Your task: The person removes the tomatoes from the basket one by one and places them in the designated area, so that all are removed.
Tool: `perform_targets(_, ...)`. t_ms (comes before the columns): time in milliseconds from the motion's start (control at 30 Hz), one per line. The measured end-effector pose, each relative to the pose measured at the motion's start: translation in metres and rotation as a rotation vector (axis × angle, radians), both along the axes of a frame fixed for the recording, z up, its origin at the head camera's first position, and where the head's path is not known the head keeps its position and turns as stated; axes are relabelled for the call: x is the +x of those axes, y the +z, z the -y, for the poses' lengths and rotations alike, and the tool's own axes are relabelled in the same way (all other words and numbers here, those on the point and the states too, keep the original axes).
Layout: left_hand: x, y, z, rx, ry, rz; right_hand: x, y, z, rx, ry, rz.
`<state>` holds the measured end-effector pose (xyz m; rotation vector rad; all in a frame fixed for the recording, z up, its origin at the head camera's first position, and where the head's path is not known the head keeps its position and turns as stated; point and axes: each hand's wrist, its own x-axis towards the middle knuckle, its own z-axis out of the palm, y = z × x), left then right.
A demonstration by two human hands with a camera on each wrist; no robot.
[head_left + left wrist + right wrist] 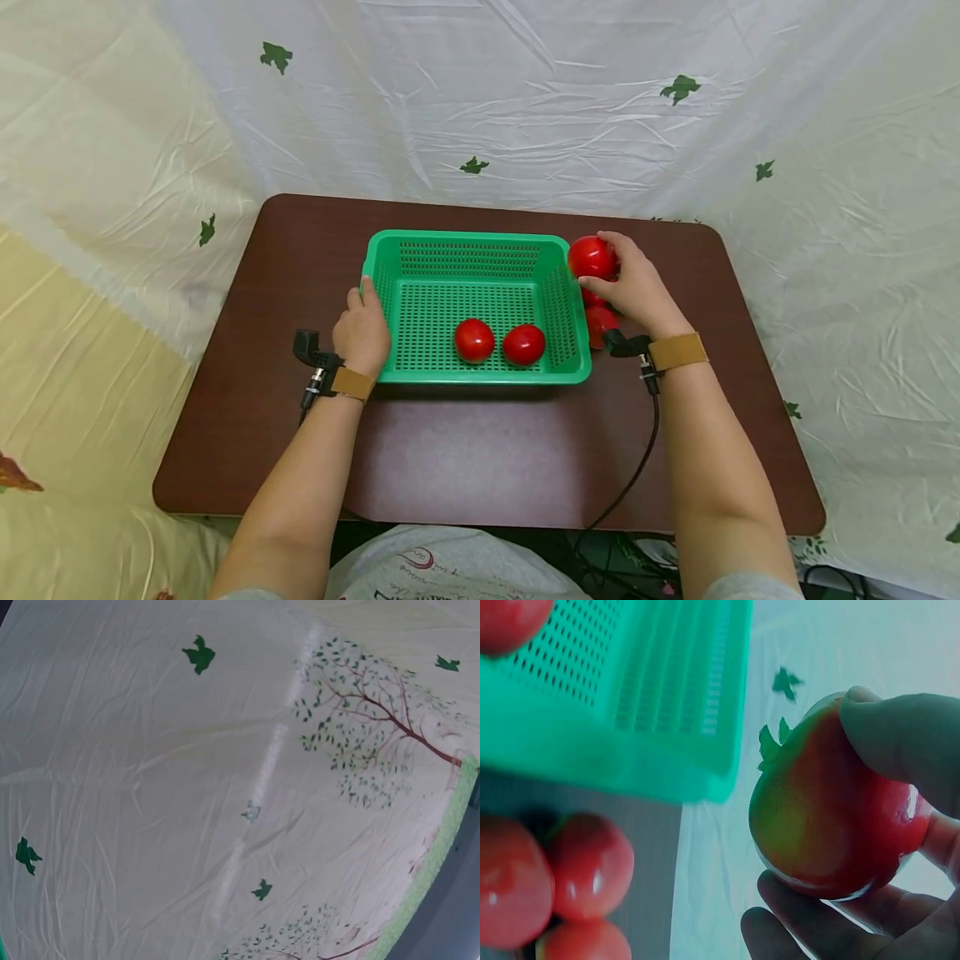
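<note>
My right hand (637, 287) holds a red tomato (591, 257) between thumb and fingers, just outside the right rim of a green basket (480, 378). Close up in the right wrist view, this tomato (829, 814) has a green leafy stem and a yellowish patch. At the basket's left rim, my left hand (362, 333) grips the edge; its thumb is hidden. Inside the basket lie two tomatoes, one left (474, 340) and one right (524, 344). Beside the basket, below my right hand, more tomatoes (600, 323) sit on the table, partly covered.
The basket stands on a brown table (465, 450) with rounded corners. A black cable (637, 471) runs from the right wrist camera over the front edge. White cloth (465, 100) with green leaf prints hangs behind the table and around it.
</note>
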<state>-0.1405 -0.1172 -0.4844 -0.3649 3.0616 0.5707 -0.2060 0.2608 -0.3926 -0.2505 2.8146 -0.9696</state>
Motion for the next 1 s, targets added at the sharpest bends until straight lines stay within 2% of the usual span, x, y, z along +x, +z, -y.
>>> perform_targets(200,0.000,0.001,0.001,0.011,0.000,0.003,0.010,0.004,-0.028,0.003,-0.091,-0.036)
perform_targets(400,-0.001,-0.002,0.002,0.015,-0.003,0.001,0.018,-0.002,-0.055,0.032,-0.172,-0.041)
perform_targets(733,0.001,-0.001,0.002,0.013,-0.003,-0.028,0.026,-0.019,-0.080,0.104,-0.215,-0.028)
perform_targets(1000,0.001,-0.001,0.000,0.003,0.006,-0.026,0.029,-0.036,-0.092,0.098,-0.229,0.033)
